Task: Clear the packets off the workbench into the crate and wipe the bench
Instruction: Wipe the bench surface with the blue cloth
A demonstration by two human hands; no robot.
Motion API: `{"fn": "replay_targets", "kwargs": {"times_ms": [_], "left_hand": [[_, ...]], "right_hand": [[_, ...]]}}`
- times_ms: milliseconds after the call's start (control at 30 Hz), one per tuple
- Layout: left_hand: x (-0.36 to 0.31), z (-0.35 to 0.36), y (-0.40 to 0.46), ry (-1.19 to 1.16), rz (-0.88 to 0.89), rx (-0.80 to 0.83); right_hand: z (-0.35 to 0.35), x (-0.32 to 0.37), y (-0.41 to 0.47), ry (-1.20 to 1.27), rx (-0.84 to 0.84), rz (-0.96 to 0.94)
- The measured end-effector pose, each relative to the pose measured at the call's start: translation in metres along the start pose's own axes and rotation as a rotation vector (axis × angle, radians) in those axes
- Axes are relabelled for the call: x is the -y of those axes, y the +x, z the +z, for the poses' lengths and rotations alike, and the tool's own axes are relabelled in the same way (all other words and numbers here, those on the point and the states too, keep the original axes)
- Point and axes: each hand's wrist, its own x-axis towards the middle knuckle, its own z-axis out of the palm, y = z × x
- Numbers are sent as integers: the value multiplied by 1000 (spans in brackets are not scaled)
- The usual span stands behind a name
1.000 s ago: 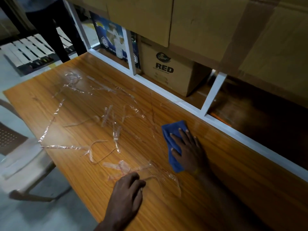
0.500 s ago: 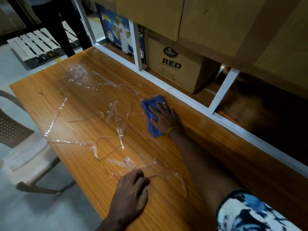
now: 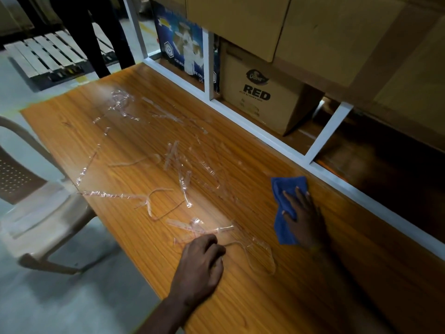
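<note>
A: Right hand [image 3: 304,219] is pressing flat, fingers spread, on the blue cloth [image 3: 284,208]; you're pulling it back from its far reach half a second ago.
B: Left hand [image 3: 201,266] is resting curled on the workbench [image 3: 240,304], gripping nothing. Wipe pass is running; clear tape strips [image 3: 183,186] are still lying across it.

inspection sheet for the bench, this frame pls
Surface: wooden workbench, glossy, wood grain visible.
Job's things: blue cloth flat on the bench; no packets or crate in view.
Clutter: clear tape strips scattered across the bench's middle and far end.
Hands: right hand presses flat on the cloth; left hand rests on the near edge, fingers curled, by the tape.
Cables: nothing seen.
Surroundings: cardboard box marked RED on the white rack; plastic chair to the left; a person's legs beyond the bench.
</note>
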Motion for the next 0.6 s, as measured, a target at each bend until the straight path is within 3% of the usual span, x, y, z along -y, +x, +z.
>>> {"fn": "replay_targets", "kwargs": {"times_ms": [167,300,467,600], "left_hand": [[2,-2,0,-74,-59,-44],[12,-7,-2,-69,-155,-97],[45,-30,-6,11,-48,13],[63,-41,-5,5,28,104]], "right_hand": [[31,114,-40,-67,-82,85],[37,171,29,-64,64,-114],[7,151,95,12,252,-118],[1,98,63,127,218,-18]]}}
